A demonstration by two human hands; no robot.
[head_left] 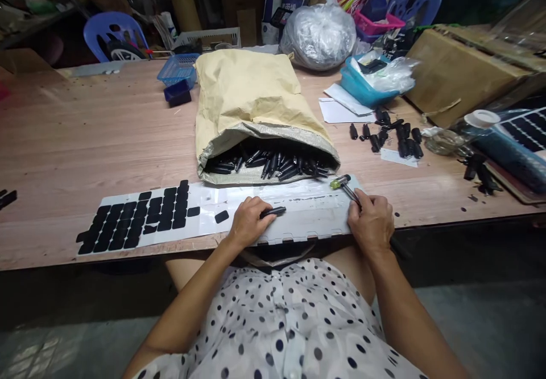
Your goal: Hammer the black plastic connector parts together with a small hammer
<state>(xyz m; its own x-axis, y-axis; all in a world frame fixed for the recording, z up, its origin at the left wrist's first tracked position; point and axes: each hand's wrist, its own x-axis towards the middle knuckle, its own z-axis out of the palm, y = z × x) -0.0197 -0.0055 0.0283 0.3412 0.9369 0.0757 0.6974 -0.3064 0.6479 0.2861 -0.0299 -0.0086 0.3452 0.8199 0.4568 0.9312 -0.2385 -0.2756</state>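
Observation:
My left hand (247, 221) is closed around a slim black plastic part (273, 211), held flat over a long white backing sheet (298, 208) at the table's near edge. My right hand (371, 221) is closed on a small tool with a yellow-green tip (341, 182), its metal shaft pointing up-left. Black rectangular stickers (136, 219) fill the sheet's left end, and a single sticker (221, 216) lies apart. Behind the sheet, a tan paper sack (251, 100) lies on its side, its mouth open toward me and full of black parts (268, 165).
Loose black parts (388, 134) lie at the right near white papers (341, 108). A teal tray (362, 86), a plastic bag (318, 34), a cardboard box (456, 71) and blue baskets (177, 71) stand behind. A wooden table (85, 134) spreads leftward.

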